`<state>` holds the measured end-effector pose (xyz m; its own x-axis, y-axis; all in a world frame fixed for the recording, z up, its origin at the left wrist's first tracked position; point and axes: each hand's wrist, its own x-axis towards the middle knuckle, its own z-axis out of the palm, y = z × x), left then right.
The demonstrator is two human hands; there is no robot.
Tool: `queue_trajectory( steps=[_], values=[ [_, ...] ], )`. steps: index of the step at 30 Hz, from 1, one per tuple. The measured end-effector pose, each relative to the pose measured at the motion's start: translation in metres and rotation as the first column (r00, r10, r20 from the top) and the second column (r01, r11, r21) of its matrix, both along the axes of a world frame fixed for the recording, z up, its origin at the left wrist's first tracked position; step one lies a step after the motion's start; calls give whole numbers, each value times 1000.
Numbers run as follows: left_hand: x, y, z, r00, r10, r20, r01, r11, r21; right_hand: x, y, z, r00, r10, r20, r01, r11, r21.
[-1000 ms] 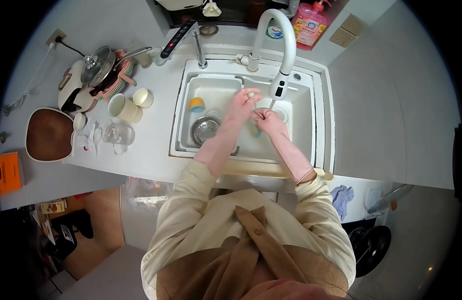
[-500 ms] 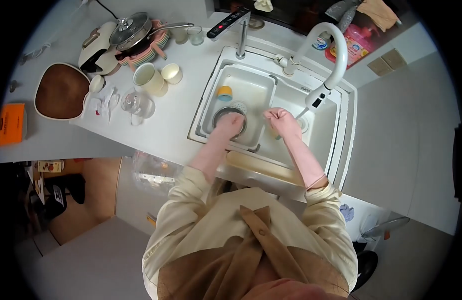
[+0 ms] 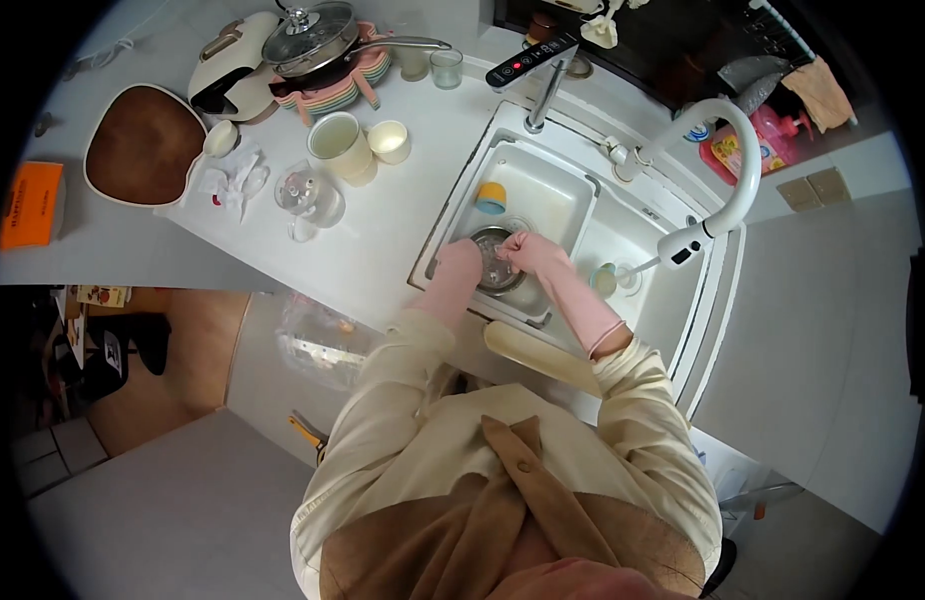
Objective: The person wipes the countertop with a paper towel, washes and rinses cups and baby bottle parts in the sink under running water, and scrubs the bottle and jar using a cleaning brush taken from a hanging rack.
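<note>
Both of my hands wear pink rubber gloves. My left hand [image 3: 461, 264] is closed at the left rim of a round metal bowl [image 3: 501, 283], its fingertips partly hidden. The bowl stands in the left sink basin and seems to have water in it. Over the bowl's right side my right hand [image 3: 536, 254] is pinched; whatever its fingers hold is too small to make out. Behind the bowl, in the same basin, lies a small yellow and blue cup [image 3: 491, 197]. Another small cup [image 3: 604, 281] is in the right basin, where water runs from the white faucet [image 3: 751, 170].
Left of the sink [image 3: 435, 232], the counter holds a pitcher [image 3: 341, 146], a cream cup [image 3: 390, 142], a clear jar [image 3: 313, 195] and a lidded pan [image 3: 318, 50]. A second tap [image 3: 546, 95] and a pink bottle [image 3: 773, 130] stand behind the sink.
My right hand has moved left from the right basin to over the metal bowl. My left hand has shifted from above the bowl to its left rim. The camera view has shifted.
</note>
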<state>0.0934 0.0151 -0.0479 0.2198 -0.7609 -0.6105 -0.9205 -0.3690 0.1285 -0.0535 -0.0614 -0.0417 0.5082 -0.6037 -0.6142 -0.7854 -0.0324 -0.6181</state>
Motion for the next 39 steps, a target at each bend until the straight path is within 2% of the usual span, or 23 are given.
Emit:
queue_trajectory(
  steps=[1, 4, 8, 10, 11, 13, 15, 18, 21, 23, 25, 26, 28, 30, 31, 34, 35, 39],
  values=[
    [2, -3, -6, 1000, -15, -5, 15, 999, 37, 0, -1, -1, 1000, 15, -7, -15, 1000, 3],
    [3, -6, -22, 992, 113, -49, -112, 993, 33, -3, -8, -12, 999, 45, -4, -45, 999, 28],
    [0, -1, -29, 990, 78, -116, -105, 962, -252, -14, -14, -18, 995, -26, 98, 21, 998, 54],
    [-1, 0, -23, 978, 48, -204, -125, 914, -387, -19, -9, 13, 990, -56, 131, 51, 998, 42],
    [-2, 3, -15, 976, 8, -216, -103, 896, -432, -22, -5, 53, 990, -51, 129, 46, 998, 35],
    [-4, 10, 5, 969, -69, -236, -65, 852, -519, -36, 4, 90, 980, -103, 170, 95, 994, 50],
    [-5, 14, 8, 978, -211, 1, 158, 730, -665, -55, 8, 119, 971, -128, 201, 119, 991, 55],
    [-8, 23, 27, 898, -309, 315, 438, 540, -719, -78, 16, 148, 966, -183, 181, 174, 983, 62],
    [-11, 23, 36, 848, -304, 433, 529, 481, -699, -99, 20, 149, 951, -219, 217, 195, 972, 127],
    [-9, 23, 44, 892, -280, 356, 452, 505, -735, -109, 23, 149, 933, -234, 273, 196, 968, 158],
    [-2, 26, 80, 956, -246, 158, 273, 551, -789, -110, 27, 154, 929, -221, 296, 190, 973, 132],
    [1, 27, 74, 984, -169, -51, 62, 601, -797, -109, 29, 157, 935, -202, 291, 179, 978, 105],
    [7, 26, 49, 892, 9, -451, -350, 647, -678, -98, 30, 176, 967, -133, 219, 130, 991, 25],
    [21, 29, 33, 740, 172, -651, -523, 755, -395, -81, 32, 201, 980, -93, 174, 93, 996, 6],
    [24, 30, 33, 644, 267, -717, -582, 780, -232, -72, 30, 201, 977, -68, 200, 66, 998, 17],
    [30, 39, 55, 316, 408, -856, -712, 699, 70, -47, 19, 180, 933, 32, 358, -53, 997, 51],
    [30, 42, 68, 252, 408, -877, -732, 673, 103, -36, 15, 174, 928, 100, 360, -123, 991, 43],
    [52, 58, 80, 238, 452, -860, -710, 685, 163, 2, 5, 139, 886, 321, 335, -341, 940, 2]
  ],
)
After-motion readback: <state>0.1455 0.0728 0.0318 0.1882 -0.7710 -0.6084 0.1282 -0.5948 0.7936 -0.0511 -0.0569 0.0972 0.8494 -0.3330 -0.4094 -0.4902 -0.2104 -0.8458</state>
